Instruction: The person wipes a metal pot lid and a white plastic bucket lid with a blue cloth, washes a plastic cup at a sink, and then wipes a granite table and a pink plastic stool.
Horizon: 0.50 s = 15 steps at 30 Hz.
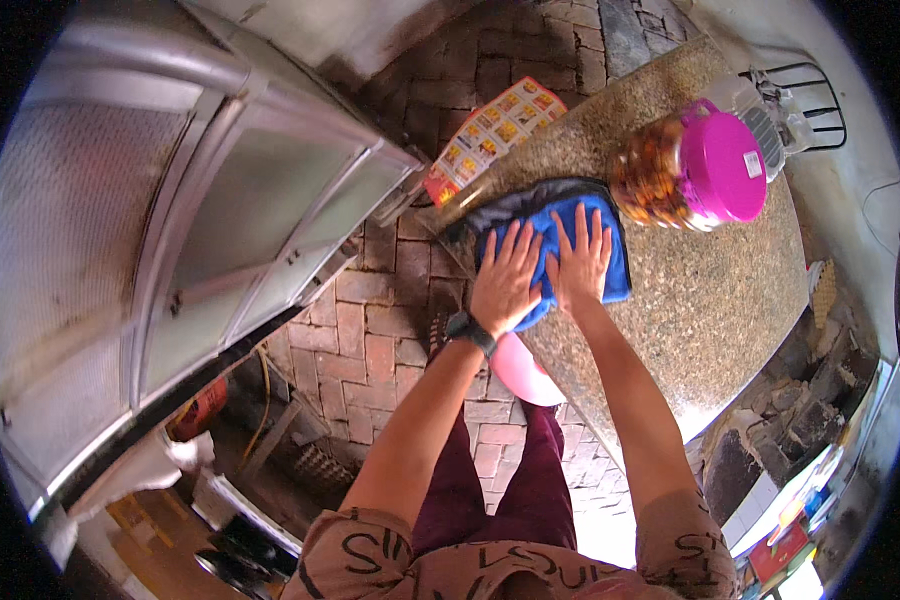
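A blue cloth with a dark edge (615,274) lies folded at the near left part of a speckled stone tabletop (709,300). Both palms rest flat on it. My left hand (506,281), with a dark watch on the wrist, presses near its left side, fingers slightly spread. Close beside it, my right hand (581,262) lies on the middle of the cloth, fingers apart. Just beyond the cloth on the right stands a clear plastic jar with brown contents (649,172), closed by a magenta lid (727,165).
A printed picture sheet (495,135) hangs at the table's far left edge. Clear plastic containers (765,124) and a black wire rack (821,105) are behind the jar. A metal-framed cabinet (255,202) stands left. Something pink and rounded (525,371) shows below the near edge.
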Each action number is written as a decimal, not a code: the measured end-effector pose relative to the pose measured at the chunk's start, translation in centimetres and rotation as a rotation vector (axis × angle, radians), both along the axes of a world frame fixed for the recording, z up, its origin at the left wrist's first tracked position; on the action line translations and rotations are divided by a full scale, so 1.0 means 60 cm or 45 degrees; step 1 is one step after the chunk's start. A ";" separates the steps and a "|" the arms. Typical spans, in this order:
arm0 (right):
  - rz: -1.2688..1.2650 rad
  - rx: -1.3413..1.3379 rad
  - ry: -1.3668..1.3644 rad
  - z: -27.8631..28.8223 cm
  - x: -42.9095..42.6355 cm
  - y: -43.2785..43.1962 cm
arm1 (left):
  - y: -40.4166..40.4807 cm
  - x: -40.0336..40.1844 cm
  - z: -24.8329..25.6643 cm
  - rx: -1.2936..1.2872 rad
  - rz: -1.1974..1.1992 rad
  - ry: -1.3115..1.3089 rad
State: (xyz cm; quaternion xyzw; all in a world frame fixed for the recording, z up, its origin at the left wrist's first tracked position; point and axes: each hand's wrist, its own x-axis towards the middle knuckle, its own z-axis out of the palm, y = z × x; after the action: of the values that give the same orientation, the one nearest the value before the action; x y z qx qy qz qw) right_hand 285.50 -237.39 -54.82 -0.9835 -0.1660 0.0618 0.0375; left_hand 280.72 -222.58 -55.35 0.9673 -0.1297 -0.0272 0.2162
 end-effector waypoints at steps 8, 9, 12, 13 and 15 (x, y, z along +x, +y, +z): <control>-0.311 0.090 -0.231 -0.031 0.147 0.085 | 0.082 0.199 -0.003 0.043 -0.147 -0.208; -0.311 0.143 -0.247 -0.037 0.149 0.090 | 0.086 0.201 -0.009 0.034 -0.133 -0.215; -0.345 0.170 -0.183 -0.030 0.138 0.104 | 0.084 0.191 -0.017 0.065 -0.064 -0.202; -0.346 0.199 -0.179 -0.032 0.123 0.098 | 0.075 0.172 -0.006 0.096 -0.047 -0.173; -0.276 0.182 -0.166 -0.025 0.069 0.085 | 0.064 0.114 -0.005 0.157 -0.091 -0.199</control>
State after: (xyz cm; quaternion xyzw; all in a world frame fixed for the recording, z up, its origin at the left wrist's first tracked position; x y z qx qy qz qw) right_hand 289.61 -232.27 -56.30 -0.9924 -0.0649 -0.0184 0.1030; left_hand 287.54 -218.75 -55.66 0.9727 -0.1785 0.0326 0.1445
